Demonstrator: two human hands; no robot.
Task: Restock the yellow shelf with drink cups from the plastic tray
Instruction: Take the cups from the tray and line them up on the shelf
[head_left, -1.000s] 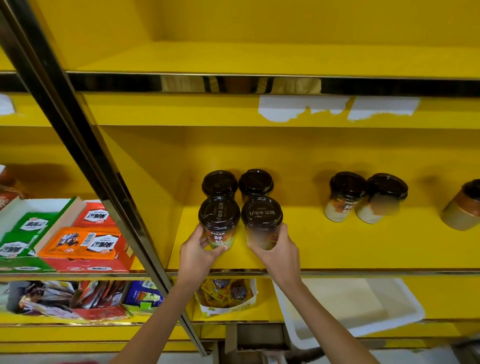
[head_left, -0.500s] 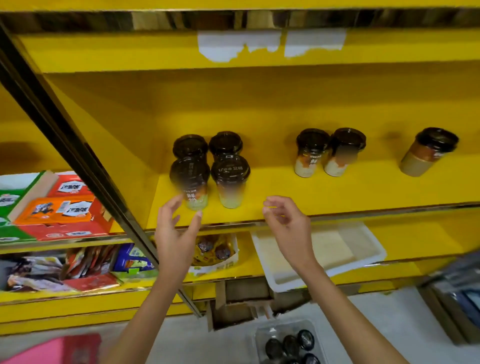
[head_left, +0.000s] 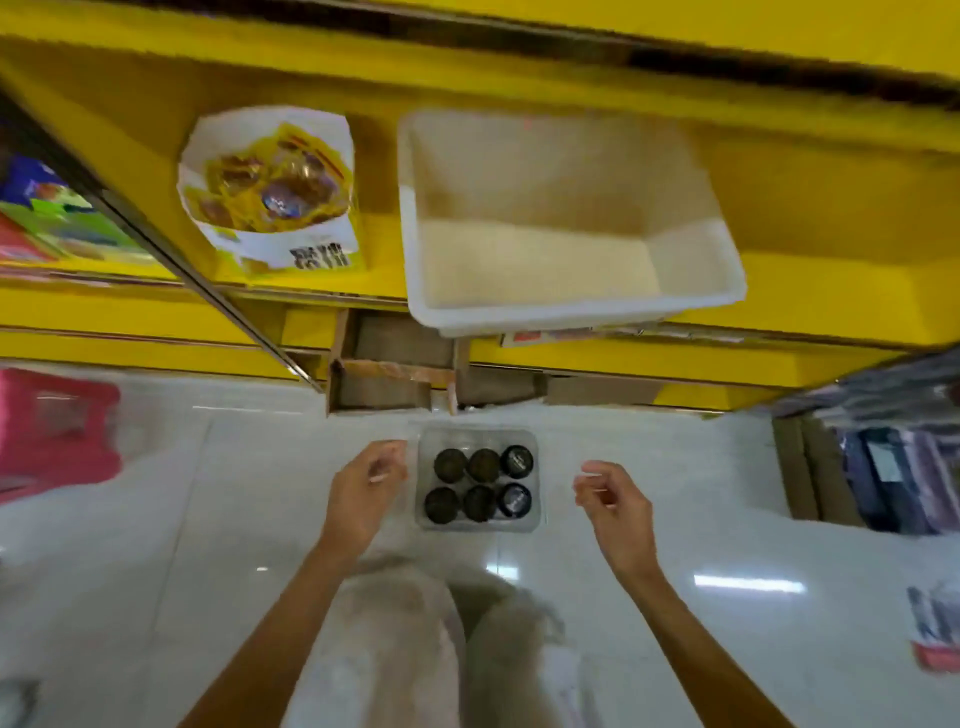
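Note:
A clear plastic tray (head_left: 535, 519) lies on the white tiled floor in front of the yellow shelf (head_left: 810, 218). Several drink cups (head_left: 480, 486) with dark lids stand in it in two rows. My left hand (head_left: 361, 493) hovers just left of the tray, fingers loosely curled and apart, holding nothing. My right hand (head_left: 615, 501) hangs a little to the right of the tray, also empty with fingers bent. The shelf level with the placed cups is out of view. The picture is blurred by motion.
An empty white plastic bin (head_left: 571, 312) overhangs the low shelf's edge. A white box of yellow snack packets (head_left: 270, 187) sits left of it. A pink object (head_left: 52, 431) lies on the floor left, packaged goods (head_left: 893, 467) right. My knees (head_left: 441, 649) are below the tray.
My hands let go of the two cups on the shelf and dropped toward the floor. The view swung down from the cup shelf to the tray.

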